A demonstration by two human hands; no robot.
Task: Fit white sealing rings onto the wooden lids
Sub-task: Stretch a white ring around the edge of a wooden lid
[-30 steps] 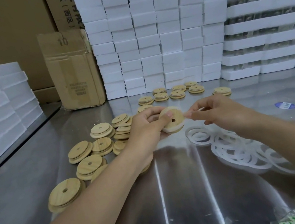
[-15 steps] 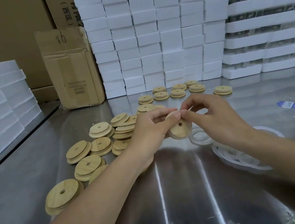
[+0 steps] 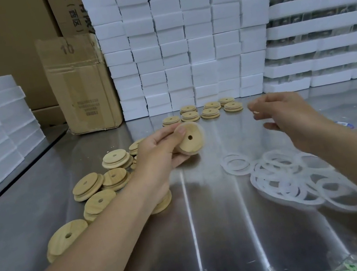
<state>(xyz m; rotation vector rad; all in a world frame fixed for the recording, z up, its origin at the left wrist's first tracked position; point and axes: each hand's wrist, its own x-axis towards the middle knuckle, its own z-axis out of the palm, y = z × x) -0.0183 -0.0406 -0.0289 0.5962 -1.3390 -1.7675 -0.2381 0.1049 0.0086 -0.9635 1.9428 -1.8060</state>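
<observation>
Box [image 3: 82, 85] marked "10" at back. Right of it: L hand [image 3: 159, 153] fingers grip lid [image 3: 191, 140], R hand [image 3: 294, 119] fingers loose, empty; rings [image 3: 287, 178] on tabletop [image 3: 214, 236].

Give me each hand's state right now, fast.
Left hand: closed, gripping a wooden lid.
Right hand: open, holding nothing.

The wooden lid [image 3: 191, 141] is pale tan with thin grain lines, like the loose lids [image 3: 88, 183]. The sealing rings [image 3: 284, 174] are milky white. The table [image 3: 202, 238] is shiny silver with bright streaks. The foam blocks [image 3: 179, 39] are white, the cardboard box [image 3: 80, 85] brown. A blurry sticker [image 3: 347, 124] may be blue.
</observation>
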